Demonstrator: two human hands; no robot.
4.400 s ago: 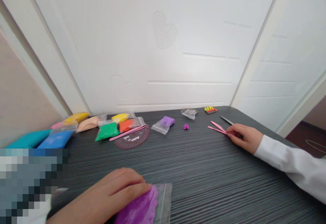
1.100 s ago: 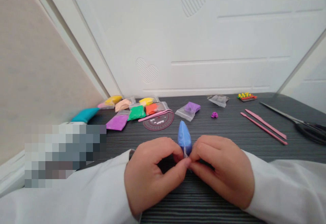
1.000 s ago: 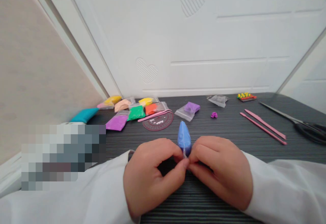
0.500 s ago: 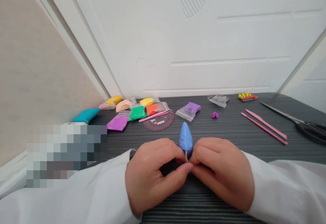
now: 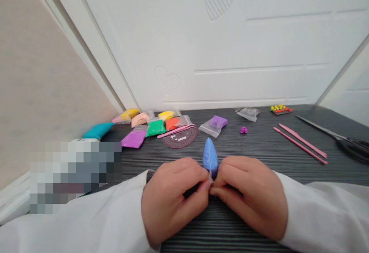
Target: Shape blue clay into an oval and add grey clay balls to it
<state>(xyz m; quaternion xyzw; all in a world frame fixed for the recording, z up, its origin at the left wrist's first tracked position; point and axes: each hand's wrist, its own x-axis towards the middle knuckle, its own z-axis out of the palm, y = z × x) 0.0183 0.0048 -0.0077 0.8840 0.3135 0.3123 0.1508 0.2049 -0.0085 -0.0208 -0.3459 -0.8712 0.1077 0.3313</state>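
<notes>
A clear plastic bag of blue modelling clay [image 5: 210, 156] is held on edge above the dark ridged table, its bulging end pointing away from me. My left hand [image 5: 178, 199] pinches the near end of the bag between thumb and fingers. My right hand [image 5: 249, 195] closes on the same end from the other side, fingertips almost touching the left ones. The fingers cover part of the bag's transparent opening edge.
Bags of purple [image 5: 134, 138], green [image 5: 155, 128] and other clay lie left, beside a protractor [image 5: 180, 137]. Behind are a purple clay bag [image 5: 218, 122] and purple lump [image 5: 243, 130]. Right are pink tools [image 5: 302, 139], scissors [image 5: 331, 132] and a small flower-like piece [image 5: 280, 109].
My left thumb has drawn back left from the right fingertips and now presses against the bag's near edge. The bag has stayed almost in place.
</notes>
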